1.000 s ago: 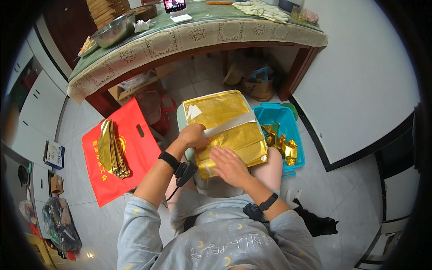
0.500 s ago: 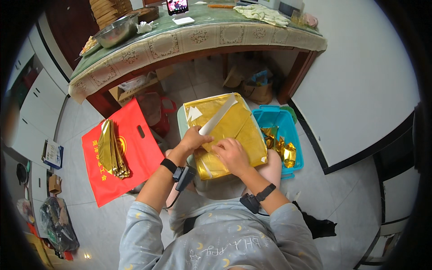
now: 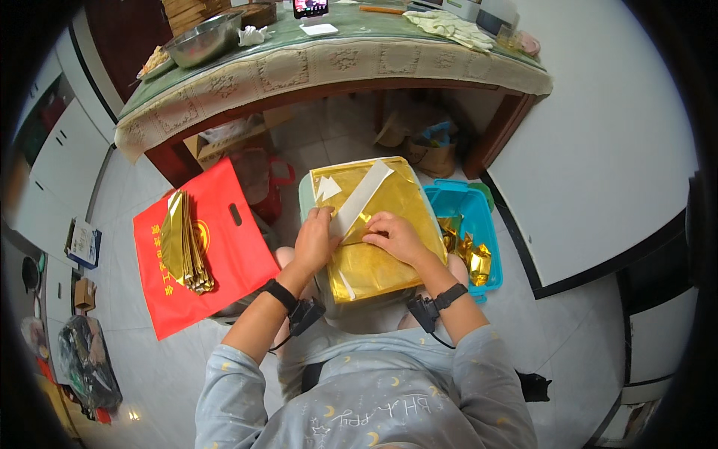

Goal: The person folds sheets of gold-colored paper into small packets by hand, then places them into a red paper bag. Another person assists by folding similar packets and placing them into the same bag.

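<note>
A stack of gold foil paper [image 3: 404, 179] lies on a pale green stool [image 3: 307, 196] in front of me. Across it slants a folded sheet whose pale underside shows as a white strip [image 3: 364, 196]. My left hand [image 3: 314, 239] is closed at the strip's lower end, its fingertips and thumb on the paper. To the right, my right hand [image 3: 398, 238] pinches at the gold edge of the same sheet, thumb and forefinger close together. The exact grip of the left fingers is partly hidden. Small white triangles [image 3: 327, 188] show at the stack's far left.
A red bag [image 3: 243, 262] at my left bears a fan of folded gold strips [image 3: 183, 247]. At my right stands a blue basket [image 3: 490, 232] with folded gold pieces [image 3: 479, 262]. Beyond is a cloth-edged table [image 3: 336, 67] with a metal bowl [image 3: 206, 41]. A black animal [image 3: 535, 387] is at lower right.
My hands have moved apart a little, the left one leftward and the right one toward the sheet's gold edge. The white strip shows wider. The whole view has shifted slightly.
</note>
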{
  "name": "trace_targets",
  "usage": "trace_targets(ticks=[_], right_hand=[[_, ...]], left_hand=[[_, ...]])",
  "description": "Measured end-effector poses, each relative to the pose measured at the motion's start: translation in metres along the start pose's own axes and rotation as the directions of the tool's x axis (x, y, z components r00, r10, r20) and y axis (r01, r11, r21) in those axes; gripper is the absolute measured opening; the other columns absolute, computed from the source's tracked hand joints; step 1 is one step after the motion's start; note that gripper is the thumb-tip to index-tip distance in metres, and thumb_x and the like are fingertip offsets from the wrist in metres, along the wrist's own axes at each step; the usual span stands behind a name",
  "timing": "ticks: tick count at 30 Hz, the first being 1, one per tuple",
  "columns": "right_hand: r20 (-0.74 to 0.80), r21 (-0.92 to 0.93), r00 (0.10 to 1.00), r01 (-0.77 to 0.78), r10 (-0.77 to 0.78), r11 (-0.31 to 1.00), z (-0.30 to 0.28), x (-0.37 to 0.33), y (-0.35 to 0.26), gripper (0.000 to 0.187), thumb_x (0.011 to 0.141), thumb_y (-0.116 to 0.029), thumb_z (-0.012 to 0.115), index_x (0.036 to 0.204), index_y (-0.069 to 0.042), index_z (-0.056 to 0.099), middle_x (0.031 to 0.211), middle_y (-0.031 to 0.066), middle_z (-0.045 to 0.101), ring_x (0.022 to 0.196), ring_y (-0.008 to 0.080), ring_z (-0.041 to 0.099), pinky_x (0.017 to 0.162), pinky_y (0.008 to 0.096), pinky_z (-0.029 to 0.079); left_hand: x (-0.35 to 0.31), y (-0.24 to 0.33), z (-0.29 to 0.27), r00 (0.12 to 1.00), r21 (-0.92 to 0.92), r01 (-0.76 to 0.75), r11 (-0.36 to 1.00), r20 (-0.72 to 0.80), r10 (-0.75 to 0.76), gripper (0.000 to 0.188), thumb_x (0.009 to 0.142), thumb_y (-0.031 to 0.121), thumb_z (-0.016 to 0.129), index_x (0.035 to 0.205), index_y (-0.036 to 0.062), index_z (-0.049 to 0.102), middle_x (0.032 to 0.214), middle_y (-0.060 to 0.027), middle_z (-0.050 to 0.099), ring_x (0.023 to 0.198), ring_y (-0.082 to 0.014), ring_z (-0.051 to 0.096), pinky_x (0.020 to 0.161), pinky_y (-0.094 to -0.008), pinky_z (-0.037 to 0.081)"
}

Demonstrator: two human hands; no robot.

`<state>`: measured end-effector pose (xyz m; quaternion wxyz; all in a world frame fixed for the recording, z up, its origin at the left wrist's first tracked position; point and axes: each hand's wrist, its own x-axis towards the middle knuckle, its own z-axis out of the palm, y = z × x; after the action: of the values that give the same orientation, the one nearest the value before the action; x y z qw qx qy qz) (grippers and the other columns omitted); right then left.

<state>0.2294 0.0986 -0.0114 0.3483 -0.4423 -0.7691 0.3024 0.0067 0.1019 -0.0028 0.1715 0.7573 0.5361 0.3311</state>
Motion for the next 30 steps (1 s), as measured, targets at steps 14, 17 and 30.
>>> trace_targets(ticks=[14,17,30], right_hand=[[-0.054,-0.167,0.998,0.004,-0.013,0.986,0.009,0.008,0.001,0.027,0.087,-0.026,0.07,0.08,-0.001,0.063,0.089,0.0138,0.06,0.086,0.0336,0.06,0.073,0.0411,0.049],[-0.051,-0.249,0.999,-0.02,0.007,0.968,0.009,0.009,-0.005,0.029,0.087,-0.028,0.07,0.078,-0.002,0.062,0.09,0.0144,0.059,0.086,0.0344,0.061,0.073,0.0426,0.049],[-0.104,-0.421,0.994,-0.056,0.013,0.905,0.022,0.012,-0.002,0.031,0.086,-0.032,0.071,0.075,-0.004,0.062,0.091,0.0142,0.058,0.081,0.035,0.062,0.067,0.0448,0.05]], left_hand=[[-0.049,0.021,0.006,0.898,-0.068,-0.439,0.896,-0.046,0.437,0.02,0.081,0.008,0.073,0.099,0.0021,0.07,0.102,-0.0122,0.068,0.097,-0.0312,0.065,0.088,-0.0413,0.052],[-0.056,0.027,0.012,0.911,0.037,-0.408,0.912,0.076,0.405,0.045,0.083,0.019,0.074,0.12,-0.0036,0.061,0.128,-0.0202,0.057,0.123,-0.0356,0.053,0.105,-0.0426,0.043],[-0.071,0.021,0.027,0.925,0.196,-0.341,0.919,0.244,0.291,0.064,0.09,0.033,0.066,0.137,-0.0074,0.048,0.148,-0.0241,0.042,0.141,-0.0371,0.036,0.118,-0.0465,0.028]])
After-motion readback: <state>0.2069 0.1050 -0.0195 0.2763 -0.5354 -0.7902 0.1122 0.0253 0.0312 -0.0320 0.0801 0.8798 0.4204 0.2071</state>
